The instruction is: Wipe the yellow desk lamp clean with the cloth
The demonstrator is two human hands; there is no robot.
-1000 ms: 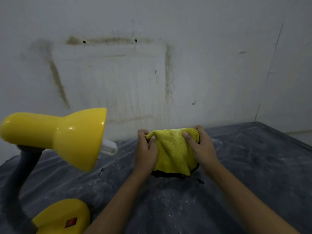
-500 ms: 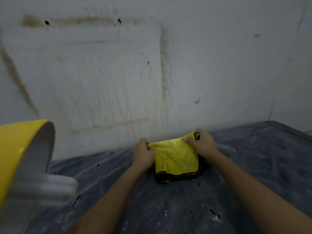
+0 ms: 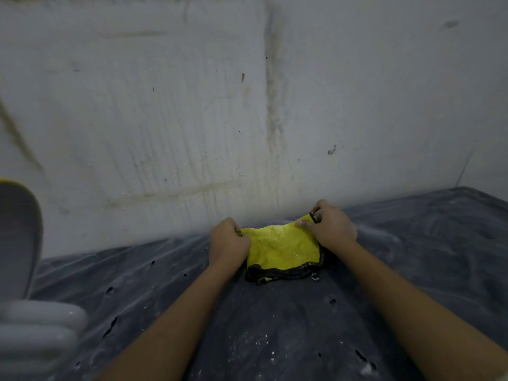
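A yellow cloth [image 3: 280, 248] with a black edge lies on the dark table [image 3: 302, 325] close to the wall. My left hand [image 3: 228, 242] pinches its left upper corner, and my right hand [image 3: 328, 228] pinches its right upper corner, next to a small black loop. The lower part of the cloth rests on the table. Of the yellow desk lamp only the shade's pale inside rim [image 3: 19, 237] and the white spiral bulb [image 3: 35, 336] show, very near at the left edge and blurred. Its base and neck are out of view.
A stained white wall [image 3: 247, 105] rises right behind the cloth. The table is covered with dusty dark plastic sheet with small holes and white specks. A wall corner [image 3: 464, 169] sits at the right.
The view has moved closer and to the right, so the lamp shade has slid to the left edge. The cloth has come down from the air onto the table, with both hands holding its top corners.
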